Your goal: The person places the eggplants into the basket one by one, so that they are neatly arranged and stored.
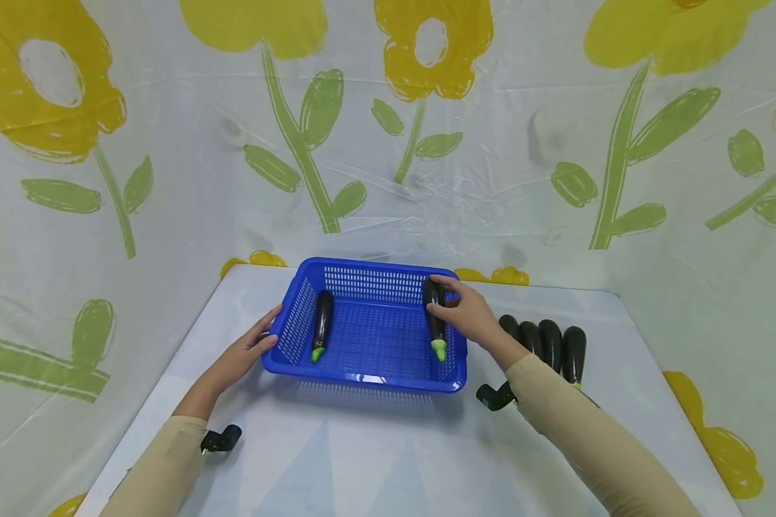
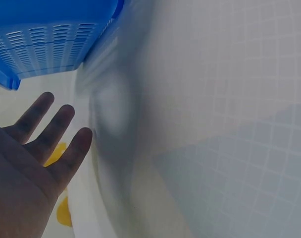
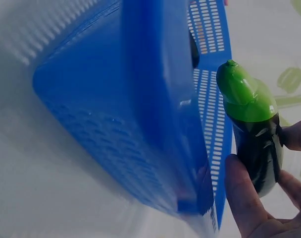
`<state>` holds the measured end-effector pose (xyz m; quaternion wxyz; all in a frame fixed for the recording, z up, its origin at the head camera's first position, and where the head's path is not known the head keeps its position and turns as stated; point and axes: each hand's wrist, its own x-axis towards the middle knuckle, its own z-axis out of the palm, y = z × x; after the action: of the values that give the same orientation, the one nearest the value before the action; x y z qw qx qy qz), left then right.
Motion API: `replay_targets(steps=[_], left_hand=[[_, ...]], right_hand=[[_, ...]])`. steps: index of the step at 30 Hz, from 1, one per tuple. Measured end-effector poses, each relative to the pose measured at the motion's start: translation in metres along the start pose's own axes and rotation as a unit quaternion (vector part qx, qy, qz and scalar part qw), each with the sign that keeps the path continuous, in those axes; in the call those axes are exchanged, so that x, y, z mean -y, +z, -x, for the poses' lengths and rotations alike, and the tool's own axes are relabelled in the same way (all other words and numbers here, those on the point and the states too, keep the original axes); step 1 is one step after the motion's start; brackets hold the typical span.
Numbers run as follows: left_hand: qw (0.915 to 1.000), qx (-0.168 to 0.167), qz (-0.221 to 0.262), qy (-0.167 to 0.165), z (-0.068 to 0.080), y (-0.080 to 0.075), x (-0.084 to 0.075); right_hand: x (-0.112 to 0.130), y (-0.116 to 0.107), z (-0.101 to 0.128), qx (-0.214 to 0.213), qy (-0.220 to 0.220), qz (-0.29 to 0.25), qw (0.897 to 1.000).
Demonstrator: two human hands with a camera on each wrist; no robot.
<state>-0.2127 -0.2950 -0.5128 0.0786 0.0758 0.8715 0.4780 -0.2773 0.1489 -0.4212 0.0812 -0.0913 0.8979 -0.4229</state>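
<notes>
A blue plastic basket (image 1: 362, 378) with slotted walls stands on the table. One dark eggplant (image 1: 322, 322) with a green cap lies inside it on the left. At the basket's right end, my right hand (image 1: 468, 314) pinches another eggplant (image 1: 436, 323) between thumb and fingers, its green cap toward me. The right wrist view shows this held eggplant (image 3: 259, 144) beside the basket's rim (image 3: 163, 99). My left hand (image 1: 236, 362) has its fingers extended at the basket's left rim. In the left wrist view, that hand (image 2: 31, 168) shows spread fingers below the basket wall (image 2: 51, 47).
Several more eggplants (image 1: 550, 341) lie side by side on the table right of the basket, partly hidden by my right forearm. Black wrist-worn devices (image 1: 222, 439) jut from both sleeves. A flower-printed curtain (image 1: 491, 179) surrounds the white table (image 1: 336, 459).
</notes>
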Motion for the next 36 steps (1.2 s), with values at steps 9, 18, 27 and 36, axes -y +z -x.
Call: replay_targets(steps=[9,18,27,36], left_hand=[[1.0,0.001,0.004,-0.005,0.0,0.0,-0.002],[1.0,0.001,0.008,0.002,0.001,0.0,-0.002],[1.0,0.001,0.004,0.004,0.001,0.0,-0.001],[1.0,0.002,0.002,0.008,0.001,0.0,-0.001]], right_hand=[[0.01,0.009,-0.006,0.007,0.007,-0.018,1.0],[0.014,0.02,-0.012,0.009,-0.007,-0.019,1.0],[0.021,0.025,-0.019,0.018,-0.017,-0.052,0.998],[0.028,0.035,-0.028,0.025,-0.018,-0.087,0.996]])
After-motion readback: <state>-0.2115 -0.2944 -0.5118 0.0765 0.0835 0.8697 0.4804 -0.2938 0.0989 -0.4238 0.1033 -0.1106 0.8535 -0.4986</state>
